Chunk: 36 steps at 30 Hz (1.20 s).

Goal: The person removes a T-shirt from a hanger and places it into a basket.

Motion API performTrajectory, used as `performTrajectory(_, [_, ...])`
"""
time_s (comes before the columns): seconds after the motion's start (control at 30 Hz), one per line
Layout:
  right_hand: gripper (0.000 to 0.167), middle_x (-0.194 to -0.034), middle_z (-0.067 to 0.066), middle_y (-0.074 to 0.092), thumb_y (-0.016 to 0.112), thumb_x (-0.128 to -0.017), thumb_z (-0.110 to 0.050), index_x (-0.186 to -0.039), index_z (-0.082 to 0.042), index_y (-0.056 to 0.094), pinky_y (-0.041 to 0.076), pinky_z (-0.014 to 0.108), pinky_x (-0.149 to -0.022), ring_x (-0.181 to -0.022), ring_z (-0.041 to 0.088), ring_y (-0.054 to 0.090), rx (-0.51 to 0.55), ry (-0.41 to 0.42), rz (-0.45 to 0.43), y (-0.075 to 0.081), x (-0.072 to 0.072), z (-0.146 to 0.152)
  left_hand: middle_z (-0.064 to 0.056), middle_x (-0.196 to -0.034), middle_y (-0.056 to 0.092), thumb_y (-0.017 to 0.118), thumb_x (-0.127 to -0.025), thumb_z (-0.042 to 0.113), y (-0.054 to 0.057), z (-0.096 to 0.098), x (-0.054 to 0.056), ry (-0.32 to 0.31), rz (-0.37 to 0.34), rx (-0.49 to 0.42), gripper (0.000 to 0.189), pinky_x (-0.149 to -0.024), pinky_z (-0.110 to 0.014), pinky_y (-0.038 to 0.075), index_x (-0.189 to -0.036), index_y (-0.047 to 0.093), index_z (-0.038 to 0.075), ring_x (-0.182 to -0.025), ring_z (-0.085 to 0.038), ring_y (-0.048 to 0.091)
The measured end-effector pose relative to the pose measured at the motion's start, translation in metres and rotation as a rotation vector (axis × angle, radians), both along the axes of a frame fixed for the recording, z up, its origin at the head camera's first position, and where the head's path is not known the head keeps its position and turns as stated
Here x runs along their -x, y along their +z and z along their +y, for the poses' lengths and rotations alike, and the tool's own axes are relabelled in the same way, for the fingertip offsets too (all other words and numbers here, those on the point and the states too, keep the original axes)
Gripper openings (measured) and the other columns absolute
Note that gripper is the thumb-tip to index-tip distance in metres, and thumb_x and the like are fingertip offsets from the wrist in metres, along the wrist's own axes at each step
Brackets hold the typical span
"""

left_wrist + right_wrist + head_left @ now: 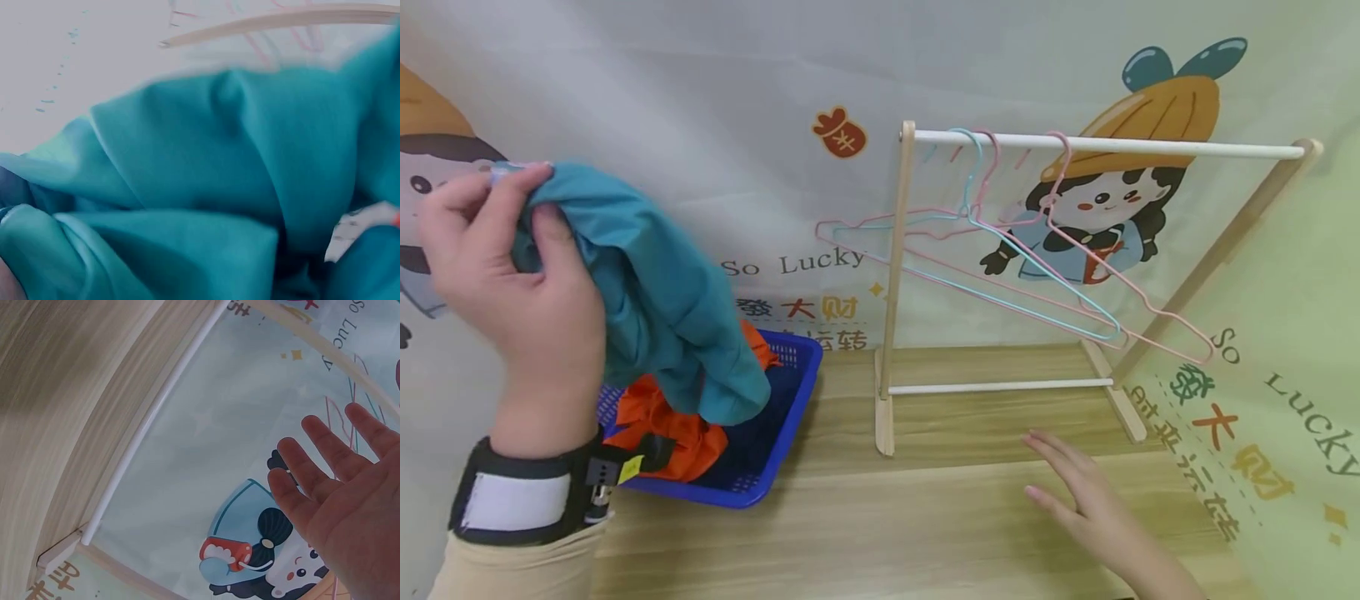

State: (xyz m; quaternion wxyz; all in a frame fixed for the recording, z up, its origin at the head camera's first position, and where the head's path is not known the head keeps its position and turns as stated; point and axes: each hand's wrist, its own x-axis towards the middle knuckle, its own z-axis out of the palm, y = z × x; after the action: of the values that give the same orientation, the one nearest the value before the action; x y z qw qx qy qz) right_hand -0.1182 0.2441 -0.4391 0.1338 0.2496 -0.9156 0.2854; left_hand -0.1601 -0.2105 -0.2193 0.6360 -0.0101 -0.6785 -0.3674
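Observation:
My left hand (520, 275) pinches a teal cloth garment (662, 283) by its upper edge, holding it up at the left. Its folds hang down over the blue basket (786, 442), and in the left wrist view the teal fabric (187, 144) fills most of the frame. An orange cloth (677, 433) lies in the basket beneath it. My right hand (1090, 508) is at the lower right, over the wooden tabletop in front of the rack, holding nothing. In the right wrist view this hand (350, 487) shows its palm with fingers spread and straight.
A small wooden rack (895, 275) with a white top bar (1180, 147) stands at the right. Two pink hangers (1138, 287) and a light blue hanger (1037, 267) hang from the bar. Behind is a printed backdrop (737, 108); a lower white rod (1000, 387) joins the rack's feet.

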Motion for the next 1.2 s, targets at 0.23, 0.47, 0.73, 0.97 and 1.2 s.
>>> performTrajectory(0.23, [0.058, -0.141, 0.015, 0.045, 0.065, -0.089, -0.020, -0.141, -0.013, 0.043, 0.035, 0.067, -0.095, -0.125, 0.040, 0.043, -0.009, -0.030, -0.043, -0.001, -0.001, 0.005, 0.011, -0.102, 0.049, 0.052, -0.096, 0.021, -0.052, -0.023, 0.029, 0.008, -0.221, -0.008, 0.026, -0.089, -0.021, 0.034, -0.113, 0.071, 0.013, -0.104, 0.002, 0.040])
performTrajectory(0.47, [0.057, -0.140, 0.015, 0.045, 0.065, -0.088, -0.017, -0.141, -0.014, 0.043, 0.036, 0.066, -0.095, -0.125, 0.039, 0.042, 0.019, -0.037, -0.053, -0.003, -0.003, 0.009, -0.020, -0.119, 0.044, 0.044, -0.099, 0.019, -0.113, -0.054, 0.044, 0.034, -0.666, 0.041, 0.035, -0.095, -0.045, 0.035, -0.127, 0.060, 0.007, -0.115, -0.032, 0.040])
performTrajectory(0.73, [0.057, -0.139, 0.014, 0.046, 0.066, -0.088, -0.016, -0.140, -0.015, 0.044, 0.037, 0.065, -0.095, -0.124, 0.038, 0.045, 0.029, -0.044, -0.039, -0.003, -0.004, 0.009, -0.035, -0.119, 0.042, 0.044, -0.094, 0.003, -0.170, -0.084, 0.051, 0.072, -1.040, 0.141, 0.034, -0.092, -0.062, 0.037, -0.123, 0.055, -0.010, -0.110, -0.052, 0.041])
performTrajectory(0.97, [0.056, -0.139, 0.016, 0.046, 0.066, -0.088, -0.016, -0.140, -0.014, 0.045, 0.037, 0.065, -0.095, -0.124, 0.039, 0.045, 0.032, -0.043, -0.055, -0.005, -0.004, 0.009, -0.040, -0.123, 0.046, 0.042, -0.091, 0.006, -0.195, -0.110, 0.050, 0.051, -1.307, 0.280, 0.041, -0.091, -0.064, 0.038, -0.126, 0.048, -0.015, -0.112, -0.055, 0.042])
performTrajectory(1.2, [0.054, -0.138, 0.015, 0.047, 0.065, -0.089, -0.019, -0.139, -0.013, 0.045, 0.039, 0.064, -0.094, -0.124, 0.039, 0.046, 0.011, -0.047, -0.061, -0.006, -0.004, 0.009, -0.040, -0.137, 0.031, 0.038, -0.094, 0.013, -0.190, -0.113, 0.048, 0.040, -1.486, 0.204, 0.053, -0.091, -0.068, 0.036, -0.143, 0.029, -0.007, -0.120, -0.059, 0.032])
